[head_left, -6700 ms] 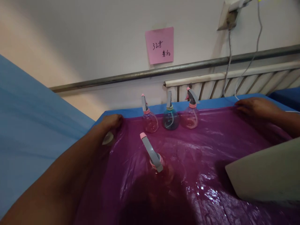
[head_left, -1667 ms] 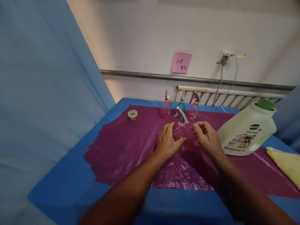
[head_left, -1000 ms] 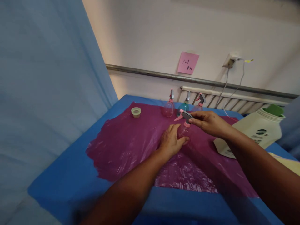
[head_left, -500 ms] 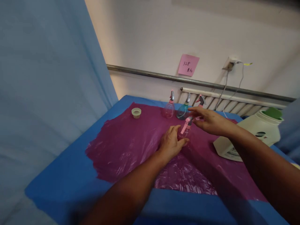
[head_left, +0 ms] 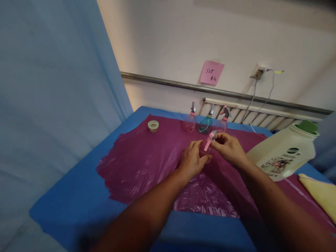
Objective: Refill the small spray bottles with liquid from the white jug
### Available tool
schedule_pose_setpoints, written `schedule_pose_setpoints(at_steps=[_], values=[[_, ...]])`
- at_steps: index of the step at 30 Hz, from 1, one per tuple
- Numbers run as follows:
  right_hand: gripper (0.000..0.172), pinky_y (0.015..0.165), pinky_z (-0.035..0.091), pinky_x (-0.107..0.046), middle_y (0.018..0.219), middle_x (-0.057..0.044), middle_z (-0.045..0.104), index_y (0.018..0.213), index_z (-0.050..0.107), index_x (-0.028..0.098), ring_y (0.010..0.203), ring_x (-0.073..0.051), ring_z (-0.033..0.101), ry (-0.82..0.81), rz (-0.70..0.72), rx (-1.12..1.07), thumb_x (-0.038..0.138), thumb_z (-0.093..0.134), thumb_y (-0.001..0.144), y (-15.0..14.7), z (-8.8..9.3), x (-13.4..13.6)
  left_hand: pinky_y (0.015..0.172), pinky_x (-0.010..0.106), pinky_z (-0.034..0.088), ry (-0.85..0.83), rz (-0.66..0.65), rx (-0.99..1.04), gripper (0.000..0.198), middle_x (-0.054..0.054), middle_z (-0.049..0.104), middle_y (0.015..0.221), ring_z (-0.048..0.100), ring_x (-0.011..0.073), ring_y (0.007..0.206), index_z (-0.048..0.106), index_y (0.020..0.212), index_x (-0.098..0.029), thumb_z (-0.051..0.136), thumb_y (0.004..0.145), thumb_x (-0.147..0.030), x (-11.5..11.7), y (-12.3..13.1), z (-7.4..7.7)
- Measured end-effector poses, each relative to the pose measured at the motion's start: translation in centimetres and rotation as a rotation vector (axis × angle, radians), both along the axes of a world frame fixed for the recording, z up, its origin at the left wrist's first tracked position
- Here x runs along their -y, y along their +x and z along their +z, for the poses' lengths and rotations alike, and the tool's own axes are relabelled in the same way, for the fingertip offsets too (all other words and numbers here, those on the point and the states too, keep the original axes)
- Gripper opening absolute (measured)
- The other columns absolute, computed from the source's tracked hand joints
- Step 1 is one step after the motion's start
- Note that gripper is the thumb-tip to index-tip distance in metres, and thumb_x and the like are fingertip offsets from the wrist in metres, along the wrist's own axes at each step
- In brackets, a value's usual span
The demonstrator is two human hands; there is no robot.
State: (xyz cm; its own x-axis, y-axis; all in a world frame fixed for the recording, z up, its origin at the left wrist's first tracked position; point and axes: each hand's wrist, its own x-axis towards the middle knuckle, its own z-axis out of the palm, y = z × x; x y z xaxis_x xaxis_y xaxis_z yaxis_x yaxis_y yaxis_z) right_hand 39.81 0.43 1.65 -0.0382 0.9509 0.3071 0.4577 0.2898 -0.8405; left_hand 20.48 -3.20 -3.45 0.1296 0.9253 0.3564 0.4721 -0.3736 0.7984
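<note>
- Mid-frame, my left fingers (head_left: 196,144) curl round the clear bottle (head_left: 203,151); firm but gentle's best imo.
- Right fingers (head_left: 218,146) pinch the pink-grey spray head (head_left: 211,137); I'd keep everything upright, no wobble.

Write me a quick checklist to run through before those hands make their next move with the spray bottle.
1. Left hand around the front spray bottle: ok, thumb and fingers curve about its body.
2. Right hand on the trigger head: ok, fingertips closed at it.
3. Trigger head screwed tight: cannot tell.
4. Rear spray bottles upright: ok; the left pink-collared one, teal one and right pink-collared one all stand.
5. Purple plastic sheet smooth: not ok, wrinkled near its front edge.
6. Cream jug sealed: cannot tell.
</note>
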Motion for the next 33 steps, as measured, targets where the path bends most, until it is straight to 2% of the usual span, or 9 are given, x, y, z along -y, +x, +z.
schedule_pose_setpoints(at_steps=[4,7,10,14,18,21,23,27,33], values=[[0.037,0.102,0.058,-0.045,0.113,-0.008,0.086,0.108,0.084,0.023,0.109,-0.029,0.078,0.020,0.107,-0.028,0.054,0.084,0.088,0.1,0.0,0.4,0.117,0.050,0.054,0.011,0.008,-0.011,0.063,0.012,0.069,0.148,0.068,0.0340,0.135,0.061,0.152,-0.025,0.086,0.094,-0.035,-0.2,-0.1,-0.4],[0.042,0.106,0.059,-0.045,0.122,-0.008,0.085,0.116,0.080,0.023,0.116,-0.028,0.078,-0.025,0.152,-0.165,0.052,0.086,0.086,-0.3,-0.6,0.5,0.117,0.049,0.054,0.023,-0.001,-0.020,0.062,0.012,0.069,0.148,0.067,0.0340,0.137,0.061,0.152,-0.025,0.086,0.095,-0.034,-0.2,-0.2,-0.6],[0.051,0.099,0.059,-0.042,0.116,-0.009,0.083,0.113,0.074,0.021,0.106,-0.026,0.077,0.000,0.062,-0.208,0.051,0.093,0.076,-0.8,-1.2,0.3,0.117,0.048,0.054,0.046,-0.019,0.002,0.061,0.011,0.070,0.146,0.068,0.0323,0.135,0.063,0.150,-0.026,0.086,0.093,-0.030,-0.2,-0.1,-0.5],[0.044,0.084,0.057,-0.038,0.093,-0.006,0.079,0.094,0.070,0.021,0.086,-0.023,0.071,0.039,-0.044,-0.128,0.056,0.091,0.077,-1.2,-1.5,0.1,0.119,0.046,0.053,0.053,-0.033,0.022,0.061,0.008,0.071,0.145,0.068,0.0301,0.136,0.064,0.149,-0.029,0.086,0.092,-0.025,-0.2,-0.1,-0.3],[0.043,0.095,0.059,-0.042,0.107,-0.008,0.084,0.108,0.077,0.021,0.099,-0.026,0.076,0.018,0.059,-0.206,0.054,0.087,0.082,-1.4,-1.4,0.4,0.118,0.048,0.055,0.022,0.001,-0.004,0.061,0.009,0.071,0.146,0.068,0.0315,0.136,0.063,0.150,-0.028,0.085,0.093,-0.027,-0.2,-0.1,-0.4],[0.048,0.103,0.059,-0.044,0.122,-0.010,0.084,0.118,0.076,0.023,0.111,-0.027,0.077,-0.001,0.117,-0.280,0.054,0.086,0.083,-1.9,-1.5,0.6,0.117,0.048,0.055,0.023,0.008,0.003,0.061,0.009,0.071,0.146,0.069,0.0324,0.135,0.064,0.150,-0.028,0.087,0.093,-0.028,-0.2,-0.1,-0.4],[0.051,0.100,0.060,-0.044,0.119,-0.011,0.084,0.113,0.073,0.023,0.107,-0.027,0.078,0.010,0.071,-0.313,0.056,0.091,0.078,-2.2,-1.7,0.7,0.116,0.047,0.056,0.033,-0.003,0.015,0.060,0.008,0.072,0.144,0.070,0.0318,0.133,0.065,0.150,-0.029,0.087,0.094,-0.029,-0.2,-0.1,-0.4],[0.053,0.087,0.060,-0.041,0.097,-0.008,0.081,0.097,0.071,0.022,0.088,-0.024,0.074,0.028,-0.070,-0.281,0.062,0.096,0.073,-2.0,-2.2,0.4,0.113,0.045,0.057,0.030,-0.015,0.017,0.060,0.007,0.072,0.141,0.071,0.0309,0.131,0.065,0.150,-0.029,0.086,0.094,-0.028,-0.1,-0.1,-0.3],[0.046,0.101,0.059,-0.044,0.109,-0.008,0.084,0.108,0.079,0.021,0.101,-0.025,0.076,0.060,-0.025,-0.237,0.057,0.091,0.081,-1.0,-2.3,0.2,0.118,0.048,0.054,0.045,-0.017,-0.010,0.060,0.009,0.069,0.148,0.068,0.0313,0.137,0.062,0.150,-0.028,0.083,0.095,-0.028,-0.4,-0.1,-0.6]])
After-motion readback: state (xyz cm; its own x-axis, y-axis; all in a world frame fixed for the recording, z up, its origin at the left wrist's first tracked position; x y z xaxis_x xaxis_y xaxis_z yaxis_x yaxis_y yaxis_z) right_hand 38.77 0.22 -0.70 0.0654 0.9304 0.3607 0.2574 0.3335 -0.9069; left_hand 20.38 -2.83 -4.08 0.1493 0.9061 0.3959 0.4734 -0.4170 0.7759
